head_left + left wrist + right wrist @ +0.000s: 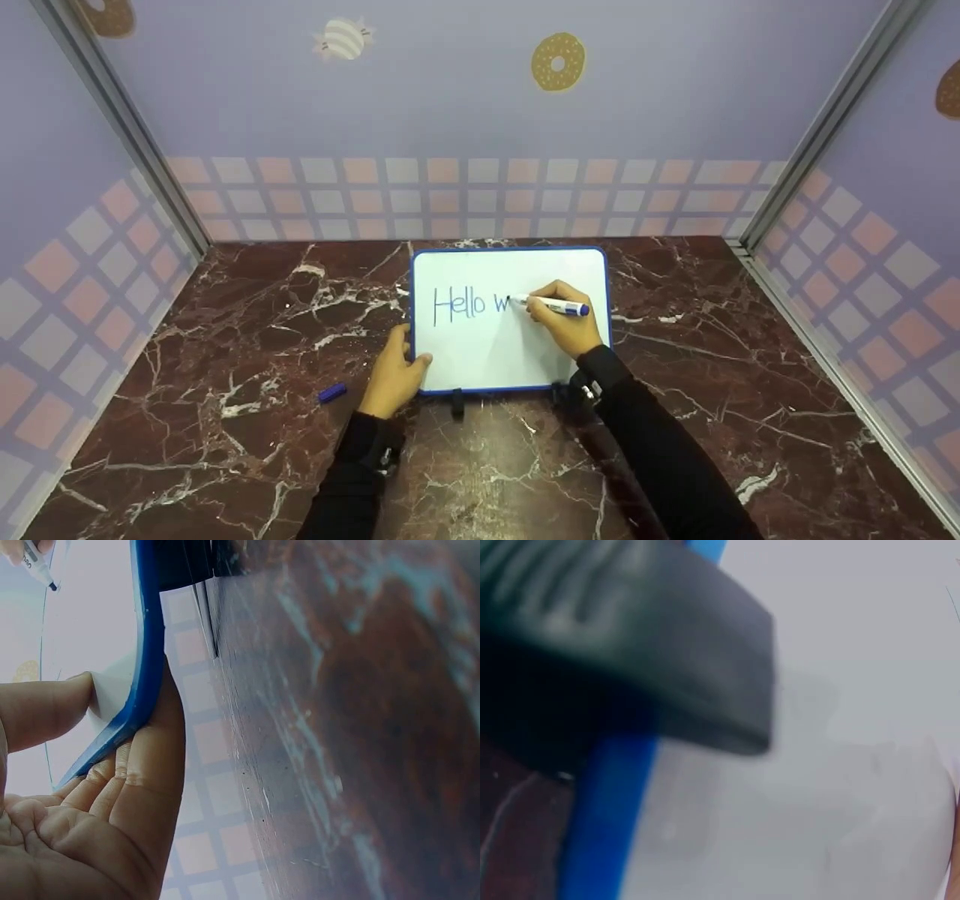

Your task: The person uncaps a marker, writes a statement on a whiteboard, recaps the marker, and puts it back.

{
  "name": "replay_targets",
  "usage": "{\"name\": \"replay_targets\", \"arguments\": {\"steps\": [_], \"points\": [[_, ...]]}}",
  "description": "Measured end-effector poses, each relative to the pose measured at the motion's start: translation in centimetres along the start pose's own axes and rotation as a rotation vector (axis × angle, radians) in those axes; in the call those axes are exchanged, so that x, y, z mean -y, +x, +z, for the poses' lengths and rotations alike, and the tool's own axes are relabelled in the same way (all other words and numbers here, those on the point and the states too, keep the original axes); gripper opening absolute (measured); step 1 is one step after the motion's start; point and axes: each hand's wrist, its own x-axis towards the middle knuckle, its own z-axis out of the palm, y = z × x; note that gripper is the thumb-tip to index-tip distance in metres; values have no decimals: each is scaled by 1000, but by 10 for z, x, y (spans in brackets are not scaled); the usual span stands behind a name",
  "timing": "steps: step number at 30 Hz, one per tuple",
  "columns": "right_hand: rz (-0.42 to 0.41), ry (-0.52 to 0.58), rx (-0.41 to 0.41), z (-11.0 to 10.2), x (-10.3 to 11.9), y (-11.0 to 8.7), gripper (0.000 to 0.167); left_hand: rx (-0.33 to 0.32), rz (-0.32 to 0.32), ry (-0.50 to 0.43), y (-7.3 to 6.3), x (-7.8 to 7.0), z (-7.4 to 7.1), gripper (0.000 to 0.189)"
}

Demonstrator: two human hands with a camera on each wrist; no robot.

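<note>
A whiteboard with a blue frame stands tilted on the table, bearing "Hello w" in blue handwriting. My right hand pinches a white marker with a blue end; its dark tip meets the board at the "w". At the board's lower left edge, my left hand grips the frame. In the left wrist view its thumb lies over the front face and the fingers go behind the blue edge. Only a sliver of the right hand shows in the right wrist view.
A blue marker cap lies on the marbled table, left of the left hand. Black feet, one of them a clip-like foot, hold the board's bottom edge. Patterned panels enclose the table at the back and sides.
</note>
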Motion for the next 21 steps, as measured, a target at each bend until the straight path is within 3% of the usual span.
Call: {"name": "replay_targets", "arguments": {"steps": [21], "points": [[-29,31,-5,-6,-1,-1,7,1,-20,18,0,-2,-1,61]]}}
